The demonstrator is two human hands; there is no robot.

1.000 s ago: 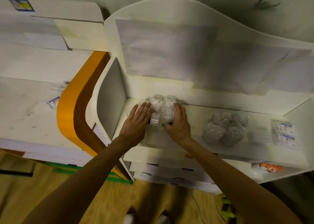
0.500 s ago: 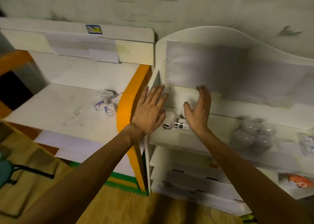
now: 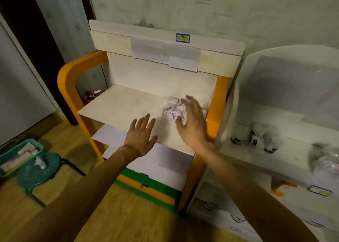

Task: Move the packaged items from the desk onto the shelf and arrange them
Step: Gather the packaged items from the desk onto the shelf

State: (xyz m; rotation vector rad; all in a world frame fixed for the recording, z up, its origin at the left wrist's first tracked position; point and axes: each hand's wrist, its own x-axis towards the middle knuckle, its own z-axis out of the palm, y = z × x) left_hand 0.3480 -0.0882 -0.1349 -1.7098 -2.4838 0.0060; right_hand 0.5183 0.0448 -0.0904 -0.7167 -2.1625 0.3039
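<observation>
Packaged items (image 3: 173,108), seemingly small packets, on desk (image 3: 121,104); hands spread, empty.

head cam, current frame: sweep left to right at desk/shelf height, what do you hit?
green stool → desk's orange left leg → left hand → small packets → right hand → desk's orange right leg → small bottles on the white shelf
</observation>
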